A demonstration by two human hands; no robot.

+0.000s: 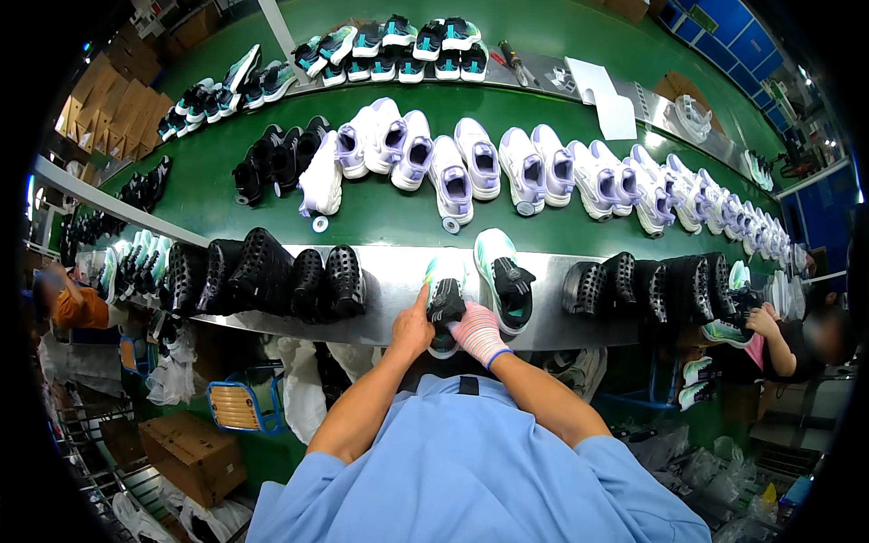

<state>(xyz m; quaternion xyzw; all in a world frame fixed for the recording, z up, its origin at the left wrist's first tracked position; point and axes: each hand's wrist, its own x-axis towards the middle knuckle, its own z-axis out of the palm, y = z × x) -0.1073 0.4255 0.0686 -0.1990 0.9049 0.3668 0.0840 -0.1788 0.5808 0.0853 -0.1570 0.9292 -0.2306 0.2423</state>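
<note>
Both hands close on one teal-and-black sneaker (pixel 444 303) at the near edge of the steel shelf (pixel 398 271), straight ahead of the person. The bare left hand (pixel 414 328) grips its left side; the right hand (pixel 477 331), in a pink-striped glove, holds its right side. The shoe's long axis runs near to far. Its mate (pixel 503 276) lies just right. Brown cardboard boxes (pixel 192 457) sit low on the left.
</note>
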